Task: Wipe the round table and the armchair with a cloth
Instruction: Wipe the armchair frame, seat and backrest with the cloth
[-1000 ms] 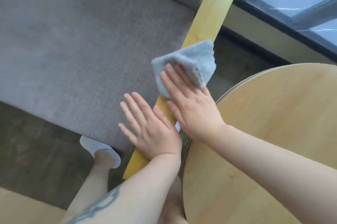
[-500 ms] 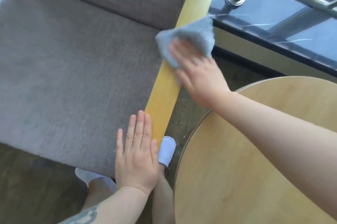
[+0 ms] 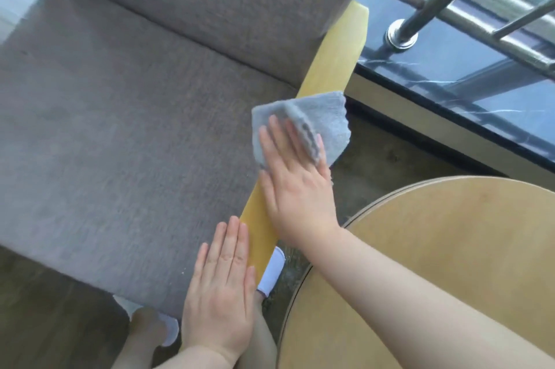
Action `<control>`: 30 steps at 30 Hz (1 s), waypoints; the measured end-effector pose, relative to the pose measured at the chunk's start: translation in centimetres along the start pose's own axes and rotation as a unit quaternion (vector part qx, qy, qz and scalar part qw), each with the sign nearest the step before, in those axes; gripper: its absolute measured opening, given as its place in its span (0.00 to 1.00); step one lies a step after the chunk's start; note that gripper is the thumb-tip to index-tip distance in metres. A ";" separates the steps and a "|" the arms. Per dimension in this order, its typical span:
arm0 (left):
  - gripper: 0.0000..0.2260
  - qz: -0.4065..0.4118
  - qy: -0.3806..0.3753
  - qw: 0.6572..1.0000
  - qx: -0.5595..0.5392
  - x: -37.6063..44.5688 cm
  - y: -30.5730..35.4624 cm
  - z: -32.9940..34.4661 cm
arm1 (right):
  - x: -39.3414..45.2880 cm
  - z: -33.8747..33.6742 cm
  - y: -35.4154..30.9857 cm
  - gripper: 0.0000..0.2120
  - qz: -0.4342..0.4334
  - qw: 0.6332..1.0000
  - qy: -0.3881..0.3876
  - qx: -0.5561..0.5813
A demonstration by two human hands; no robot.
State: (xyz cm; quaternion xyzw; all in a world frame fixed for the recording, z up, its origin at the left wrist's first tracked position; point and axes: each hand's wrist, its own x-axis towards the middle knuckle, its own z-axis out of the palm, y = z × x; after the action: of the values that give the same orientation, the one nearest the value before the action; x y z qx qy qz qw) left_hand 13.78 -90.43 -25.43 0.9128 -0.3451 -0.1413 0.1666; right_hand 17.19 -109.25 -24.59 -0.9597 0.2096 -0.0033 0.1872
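— Item one?
— A folded grey-blue microfibre cloth (image 3: 318, 122) is laid across the yellow wooden armrest (image 3: 333, 62) of the grey upholstered armchair (image 3: 126, 134), about midway along it.
— Hands?
— The right hand (image 3: 295, 188) is pressed flat on the cloth, fingers straight; one fold is lapped over the fingertips. The left hand (image 3: 219, 293) is spread flat at the armrest's near end, nothing held.
— Desk?
— The round pale wooden desk (image 3: 450, 248) is stood just beside the armrest, lower right.
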 end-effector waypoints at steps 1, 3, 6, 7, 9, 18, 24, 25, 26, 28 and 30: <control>0.23 -0.004 -0.004 1.000 0.000 0.0 0.1 -0.1 | -1.1 -0.2 0.2 0.25 -0.056 0.998 -0.026 -0.012; 0.24 -0.011 -0.012 1.000 0.012 -0.1 0.2 -0.1 | 0.5 -0.6 2.6 0.24 -0.119 0.992 -0.039 -0.028; 0.24 -0.015 -0.023 0.999 0.023 -0.2 0.1 -0.1 | 5.1 -0.5 3.7 0.25 0.022 0.999 0.030 -0.008; 0.24 -0.014 -0.026 0.999 0.028 -0.3 0.1 -0.1 | 5.2 -0.2 2.6 0.26 0.075 0.995 0.058 0.002; 0.24 -0.016 -0.029 0.999 0.035 -0.4 0.4 -0.5 | 2.6 0.8 -0.1 0.27 0.107 0.991 0.067 0.031; 0.25 -0.035 0.018 0.999 0.027 10.0 3.1 0.6 | 5.6 -0.4 3.6 0.26 0.080 0.994 0.070 0.030; 0.24 0.000 0.047 0.998 0.048 9.3 3.2 0.7 | 2.1 0.2 3.8 0.26 -0.015 0.998 0.034 0.056; 0.24 0.005 0.047 0.998 0.050 9.5 3.3 0.7 | 4.6 -0.3 5.2 0.26 0.001 0.998 0.050 0.041; 0.24 0.008 0.045 0.998 0.048 9.5 3.3 0.6 | 7.7 -0.9 6.2 0.26 0.043 0.996 0.066 0.027; 0.23 0.009 0.046 0.998 0.040 9.4 3.3 0.8 | 11.9 -1.8 6.7 0.26 0.138 0.987 0.083 0.026; 0.23 0.005 0.049 0.998 0.033 9.4 3.2 0.9 | 11.4 -1.2 5.1 0.26 0.183 0.976 0.104 0.048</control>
State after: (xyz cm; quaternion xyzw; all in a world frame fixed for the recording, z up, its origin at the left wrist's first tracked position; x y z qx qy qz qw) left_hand 18.35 -99.23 -26.28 0.9218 -0.3457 -0.0845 0.1539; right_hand 25.45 -118.55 -26.09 -0.8894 0.3997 -0.0791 0.2074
